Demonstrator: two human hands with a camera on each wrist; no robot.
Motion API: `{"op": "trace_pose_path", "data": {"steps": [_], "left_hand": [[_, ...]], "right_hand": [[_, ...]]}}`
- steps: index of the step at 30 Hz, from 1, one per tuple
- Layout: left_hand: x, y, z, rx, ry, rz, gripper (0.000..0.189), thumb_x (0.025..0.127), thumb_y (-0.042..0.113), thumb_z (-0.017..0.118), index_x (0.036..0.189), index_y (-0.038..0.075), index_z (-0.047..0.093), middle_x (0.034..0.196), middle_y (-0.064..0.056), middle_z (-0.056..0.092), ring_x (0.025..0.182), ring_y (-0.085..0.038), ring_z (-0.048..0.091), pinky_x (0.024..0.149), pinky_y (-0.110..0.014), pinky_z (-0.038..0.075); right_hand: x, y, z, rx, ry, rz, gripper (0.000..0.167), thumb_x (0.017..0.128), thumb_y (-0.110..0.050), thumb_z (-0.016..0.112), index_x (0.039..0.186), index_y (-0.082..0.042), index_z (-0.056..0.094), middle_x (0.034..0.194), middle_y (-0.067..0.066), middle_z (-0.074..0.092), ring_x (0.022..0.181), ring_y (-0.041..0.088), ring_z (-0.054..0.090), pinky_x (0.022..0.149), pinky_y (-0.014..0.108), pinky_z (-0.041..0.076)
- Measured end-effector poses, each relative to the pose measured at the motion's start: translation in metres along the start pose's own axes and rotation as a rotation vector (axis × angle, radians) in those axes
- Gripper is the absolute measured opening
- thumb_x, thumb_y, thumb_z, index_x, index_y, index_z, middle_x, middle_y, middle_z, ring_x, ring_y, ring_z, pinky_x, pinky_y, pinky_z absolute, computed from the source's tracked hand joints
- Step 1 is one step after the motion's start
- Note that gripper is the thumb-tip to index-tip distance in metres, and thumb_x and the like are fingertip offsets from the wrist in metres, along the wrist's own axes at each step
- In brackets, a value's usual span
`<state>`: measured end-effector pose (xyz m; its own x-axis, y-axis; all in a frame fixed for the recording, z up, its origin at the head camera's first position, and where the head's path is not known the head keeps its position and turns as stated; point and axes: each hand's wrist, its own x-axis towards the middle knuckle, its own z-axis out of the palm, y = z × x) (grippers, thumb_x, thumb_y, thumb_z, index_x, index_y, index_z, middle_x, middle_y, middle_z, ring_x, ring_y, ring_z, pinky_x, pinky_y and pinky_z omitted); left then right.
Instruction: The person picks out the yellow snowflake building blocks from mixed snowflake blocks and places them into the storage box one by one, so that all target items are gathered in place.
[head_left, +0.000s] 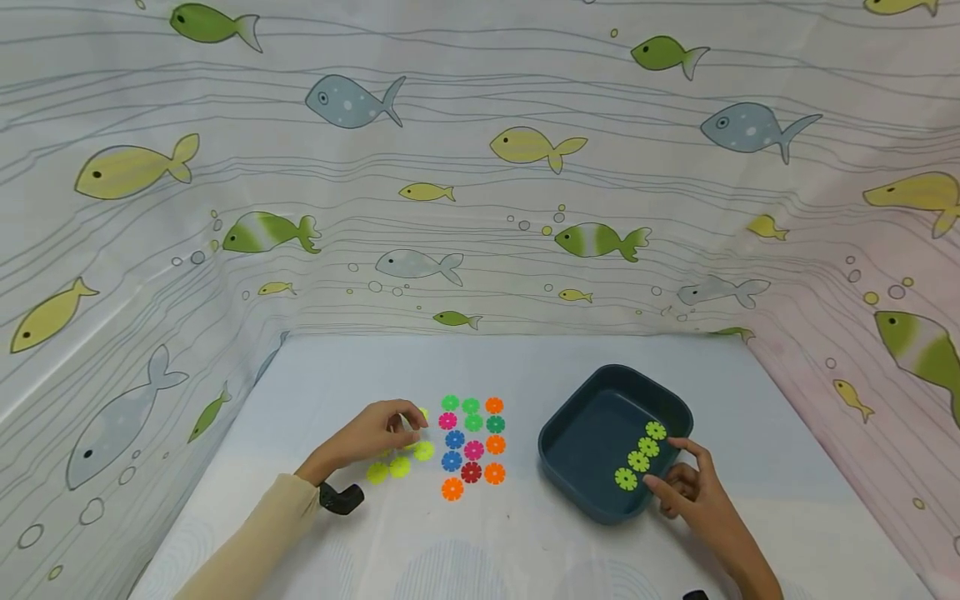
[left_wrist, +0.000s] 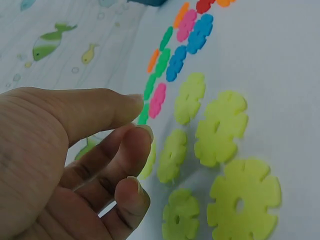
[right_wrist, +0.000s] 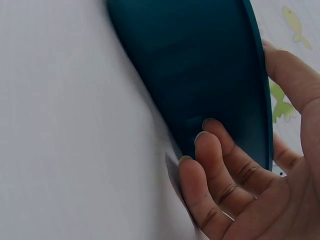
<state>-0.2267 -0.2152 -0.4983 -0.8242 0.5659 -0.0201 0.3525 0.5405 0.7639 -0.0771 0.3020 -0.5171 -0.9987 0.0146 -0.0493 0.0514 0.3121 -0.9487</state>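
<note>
My left hand (head_left: 382,429) hovers over several yellow-green flower-shaped discs (head_left: 423,451) at the left of the table. Nothing shows between its loosely bent fingers, and the discs (left_wrist: 243,200) lie just past the fingertips in the left wrist view. On the right side, a dark blue square tray (head_left: 573,467) stands on the table. Several yellow-green flower discs (head_left: 639,461) lie in it in a slanting row along its right side. My right hand (head_left: 693,492) grips the tray's right wall; in the right wrist view its fingertips touch the outside of the tray (right_wrist: 195,65).
Between the left hand and the tray, flower discs lie in rough columns: blue (head_left: 454,439), orange (head_left: 495,445), dark red (head_left: 471,472), pink and green. A black wrist camera (head_left: 341,498) sits at the left wrist. Fish-printed sheeting (head_left: 525,192) walls the table's back and sides.
</note>
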Motion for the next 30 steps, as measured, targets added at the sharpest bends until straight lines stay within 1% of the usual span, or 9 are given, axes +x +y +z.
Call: {"op": "trace_pose_path", "data": {"steps": [3,8,10,15,17,20,25,30], "left_hand": [[-0.005,-0.004,-0.005,0.011,0.021,-0.013,0.021,0.094,0.020,0.078,0.113,0.016,0.071,0.109,0.001,0.069,0.084,-0.021,0.058,0.069,-0.028,0.050],[-0.014,-0.010,-0.011,-0.019,0.040,-0.043,0.026,0.091,0.017,0.081,0.114,0.013,0.071,0.110,-0.003,0.069,0.081,-0.022,0.059,0.069,-0.028,0.050],[-0.019,-0.012,-0.013,-0.013,0.044,-0.050,0.026,0.090,0.015,0.081,0.114,0.012,0.071,0.110,-0.003,0.069,0.080,-0.022,0.058,0.068,-0.027,0.049],[-0.026,-0.017,-0.016,0.043,0.041,-0.019,0.027,0.089,0.015,0.082,0.113,0.012,0.070,0.110,-0.002,0.068,0.076,-0.018,0.057,0.067,-0.027,0.048],[-0.029,-0.019,-0.016,0.054,0.043,-0.001,0.028,0.089,0.015,0.083,0.113,0.011,0.070,0.111,-0.003,0.068,0.076,-0.018,0.056,0.067,-0.026,0.048],[-0.032,-0.023,-0.018,0.056,0.052,0.001,0.029,0.087,0.016,0.084,0.113,0.011,0.071,0.111,-0.003,0.068,0.076,-0.017,0.055,0.067,-0.026,0.048],[-0.038,-0.029,-0.020,0.067,0.059,-0.017,0.032,0.087,0.016,0.085,0.114,0.009,0.071,0.112,-0.004,0.067,0.074,-0.015,0.054,0.066,-0.026,0.048],[-0.040,-0.031,-0.022,0.065,0.055,-0.049,0.034,0.087,0.018,0.084,0.117,0.008,0.070,0.114,-0.005,0.065,0.072,-0.015,0.053,0.065,-0.026,0.048]], "right_hand": [[0.000,0.000,0.000,0.005,0.003,0.004,0.076,0.100,-0.025,0.071,0.153,-0.017,0.017,0.096,0.020,0.061,0.071,0.030,0.061,0.065,0.037,0.055],[0.000,0.000,0.001,0.008,0.004,0.002,0.076,0.100,-0.023,0.071,0.152,-0.016,0.017,0.096,0.020,0.061,0.071,0.031,0.061,0.065,0.037,0.055],[0.000,0.000,0.001,0.006,0.005,0.003,0.076,0.100,-0.024,0.071,0.152,-0.016,0.017,0.095,0.020,0.061,0.071,0.031,0.061,0.065,0.037,0.055],[0.000,-0.002,0.000,0.003,0.009,0.013,0.076,0.099,-0.025,0.072,0.152,-0.017,0.018,0.095,0.020,0.061,0.072,0.031,0.062,0.065,0.037,0.055],[-0.001,-0.002,0.000,0.004,0.011,0.016,0.076,0.099,-0.025,0.071,0.152,-0.017,0.018,0.095,0.020,0.061,0.072,0.031,0.061,0.065,0.037,0.055],[-0.001,-0.002,0.000,0.003,0.011,0.013,0.076,0.099,-0.025,0.072,0.152,-0.017,0.018,0.095,0.020,0.060,0.072,0.031,0.061,0.065,0.037,0.055],[0.000,-0.002,0.001,0.003,0.005,0.004,0.076,0.099,-0.024,0.072,0.153,-0.017,0.018,0.096,0.020,0.061,0.072,0.032,0.062,0.065,0.037,0.055],[0.000,-0.001,0.001,0.008,0.001,0.006,0.076,0.099,-0.024,0.071,0.152,-0.017,0.017,0.096,0.021,0.061,0.072,0.032,0.062,0.065,0.037,0.055]]}}
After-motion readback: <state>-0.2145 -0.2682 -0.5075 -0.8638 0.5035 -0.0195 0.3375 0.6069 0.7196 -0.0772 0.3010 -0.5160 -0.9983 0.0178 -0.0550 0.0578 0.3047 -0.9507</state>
